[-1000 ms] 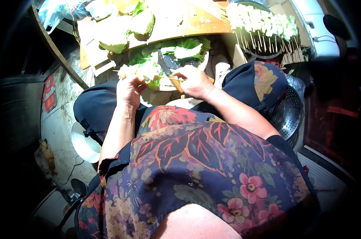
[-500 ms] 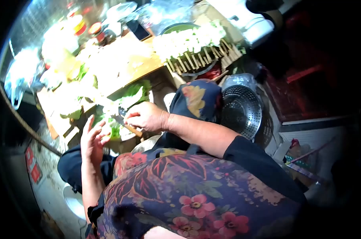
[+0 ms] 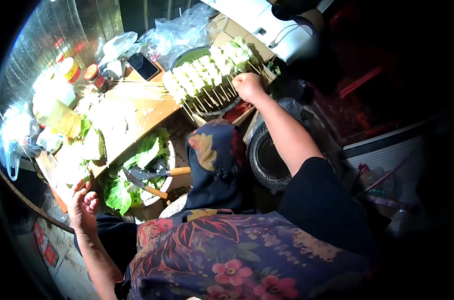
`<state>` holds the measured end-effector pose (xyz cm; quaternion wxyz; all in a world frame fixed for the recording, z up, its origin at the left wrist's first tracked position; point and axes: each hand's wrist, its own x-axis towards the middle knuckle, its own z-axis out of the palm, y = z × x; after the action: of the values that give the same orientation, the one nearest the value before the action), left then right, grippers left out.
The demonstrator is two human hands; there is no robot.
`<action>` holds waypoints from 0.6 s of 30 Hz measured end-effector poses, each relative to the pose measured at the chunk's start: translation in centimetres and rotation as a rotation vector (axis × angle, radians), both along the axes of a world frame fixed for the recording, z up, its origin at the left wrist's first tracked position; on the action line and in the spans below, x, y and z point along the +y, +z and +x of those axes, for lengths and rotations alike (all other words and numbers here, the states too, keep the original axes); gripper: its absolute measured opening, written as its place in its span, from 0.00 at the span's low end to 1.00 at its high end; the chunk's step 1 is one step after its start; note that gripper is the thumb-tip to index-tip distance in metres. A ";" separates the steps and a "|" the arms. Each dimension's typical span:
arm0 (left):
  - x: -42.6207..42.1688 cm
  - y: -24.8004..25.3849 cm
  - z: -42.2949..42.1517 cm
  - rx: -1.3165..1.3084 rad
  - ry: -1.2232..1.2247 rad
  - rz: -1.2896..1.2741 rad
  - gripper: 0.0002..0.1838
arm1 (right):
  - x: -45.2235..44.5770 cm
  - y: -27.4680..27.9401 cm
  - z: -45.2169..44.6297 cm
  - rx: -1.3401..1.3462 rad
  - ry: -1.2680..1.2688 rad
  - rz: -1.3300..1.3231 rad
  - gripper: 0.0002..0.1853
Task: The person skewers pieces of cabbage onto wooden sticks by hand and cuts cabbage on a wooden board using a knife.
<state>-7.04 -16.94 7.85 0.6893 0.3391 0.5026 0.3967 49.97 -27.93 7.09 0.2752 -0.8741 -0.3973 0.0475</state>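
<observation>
My right hand (image 3: 248, 86) is closed at the stick ends of the skewers of chopped pale-green vegetable (image 3: 202, 75), which lie in a row across a dark-rimmed basin (image 3: 179, 57). Its fingers seem to pinch a skewer, though the tips are partly hidden. At the table's near left corner, my left hand (image 3: 83, 207) is raised with fingers loosely bent and apart, holding nothing. Between my knees, a white basin (image 3: 171, 150) holds leafy greens (image 3: 146, 151). Two knives with wooden handles (image 3: 179, 171) rest over those leaves.
Bare sticks (image 3: 142, 90) and leaf scraps lie on the wooden table (image 3: 159, 111). Behind are a phone (image 3: 144, 66), a red-lidded jar (image 3: 93, 76), a yellowish container (image 3: 59, 117) and plastic bags (image 3: 177, 32). A perforated metal colander (image 3: 267, 157) stands right of my knee.
My right hand has moved from above the leaf basin up to the skewers at the far right. My left hand has shifted left and down. The knives are now uncovered, and the view has shifted.
</observation>
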 end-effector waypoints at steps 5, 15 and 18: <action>3.1 -3.0 -1.1 0.058 0.009 0.006 0.23 | 0.6 -1.3 5.0 -0.206 -0.191 -0.283 0.06; 5.0 -4.5 2.4 0.091 -0.099 -0.096 0.17 | 3.7 -3.5 9.5 -0.317 -0.198 -0.439 0.07; 4.7 -3.8 3.2 0.080 -0.109 -0.121 0.14 | 4.1 -4.0 9.9 -0.281 -0.191 -0.481 0.07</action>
<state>-3.80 -12.27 4.02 0.7085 0.3391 0.5335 0.3136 59.84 -23.84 3.08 0.0055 -0.9458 -0.3247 -0.0073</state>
